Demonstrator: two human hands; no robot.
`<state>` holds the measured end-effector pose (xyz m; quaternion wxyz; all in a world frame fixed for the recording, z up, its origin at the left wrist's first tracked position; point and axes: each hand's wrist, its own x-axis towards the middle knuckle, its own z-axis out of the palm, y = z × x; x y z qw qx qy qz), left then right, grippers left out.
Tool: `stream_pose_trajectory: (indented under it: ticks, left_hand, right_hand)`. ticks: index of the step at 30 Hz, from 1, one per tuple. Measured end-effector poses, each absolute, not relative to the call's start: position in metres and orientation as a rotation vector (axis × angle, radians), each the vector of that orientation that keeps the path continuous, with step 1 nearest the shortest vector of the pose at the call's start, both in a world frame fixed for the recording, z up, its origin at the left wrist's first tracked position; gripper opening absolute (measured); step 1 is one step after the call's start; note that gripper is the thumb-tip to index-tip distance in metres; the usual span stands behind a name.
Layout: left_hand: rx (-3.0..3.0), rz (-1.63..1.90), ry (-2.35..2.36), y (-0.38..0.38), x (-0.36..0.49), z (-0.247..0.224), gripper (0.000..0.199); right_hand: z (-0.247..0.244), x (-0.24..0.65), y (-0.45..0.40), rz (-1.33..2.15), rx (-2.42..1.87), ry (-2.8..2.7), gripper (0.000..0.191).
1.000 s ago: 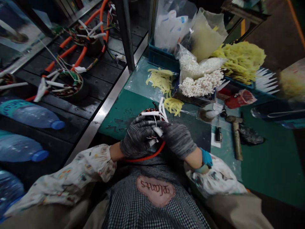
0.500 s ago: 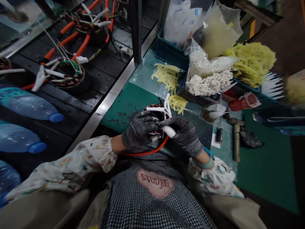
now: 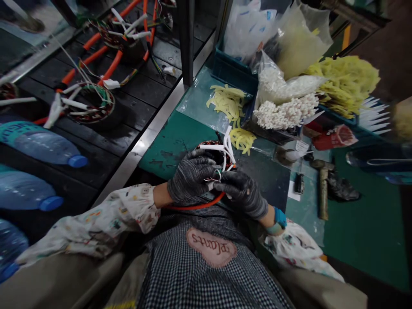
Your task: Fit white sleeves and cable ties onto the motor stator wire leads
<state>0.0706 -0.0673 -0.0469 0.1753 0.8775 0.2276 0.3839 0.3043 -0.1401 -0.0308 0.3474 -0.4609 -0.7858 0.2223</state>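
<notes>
A motor stator with copper windings lies on the bench edge in front of my apron. Several white-sleeved leads stand up from it. My left hand, in a grey knit glove, wraps round its near left side. My right hand, gloved alike, has its fingers pinched together at the near right side, beside thin green and white wires. What lies between these fingers is hidden; a bit of white shows under them. An orange cable curves below both hands.
On the left, more stators with orange cables stand on a dark slatted conveyor, near plastic bottles. Yellow strips lie beyond my hands. Bins with bags and white sleeves stand at the back; a hammer lies on the right.
My right hand has come lower and nearer me, and the thick white sleeve it pinched is mostly out of sight. Thin green and white wires now show. My left hand stays on the stator.
</notes>
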Motion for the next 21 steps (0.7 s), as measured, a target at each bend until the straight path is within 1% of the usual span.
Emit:
stream_pose_trajectory:
  ticks: [3,7,9,11,13,16,19,21]
  left_hand:
    - [2.479,1.136,0.612,-0.065,0.070,-0.047,0.013]
    - [2.464,1.084,0.631,-0.064,0.070,-0.048,0.012]
    - [2.447,1.087,0.603,-0.065,0.071,-0.047,0.012]
    - [2.463,1.097,0.588,-0.065,0.072,-0.046,0.015]
    - [2.507,1.104,0.593,-0.064,0.073,-0.044,0.015]
    - [2.552,1.055,0.548,-0.059,0.068,-0.044,0.016]
    - [2.682,0.982,0.445,-0.054,0.052,-0.042,0.017]
    - [2.837,0.942,0.474,-0.050,0.039,-0.038,0.024]
  right_hand:
    - [-0.036,0.310,-0.144,0.624,-1.312,-2.041,0.016]
    - [-0.034,0.309,-0.146,0.607,-0.985,-2.251,0.021]
    - [-0.033,0.299,-0.140,0.614,-0.955,-2.251,0.022]
    - [-0.031,0.284,-0.128,0.607,-1.096,-2.144,0.019]
    - [-0.030,0.271,-0.109,0.519,-1.256,-1.993,0.017]
    - [-0.028,0.266,-0.087,0.352,-1.372,-1.781,0.023]
    - [-0.031,0.277,-0.086,0.269,-1.467,-1.606,0.029]
    - [-0.039,0.283,-0.093,0.259,-1.557,-1.529,0.035]
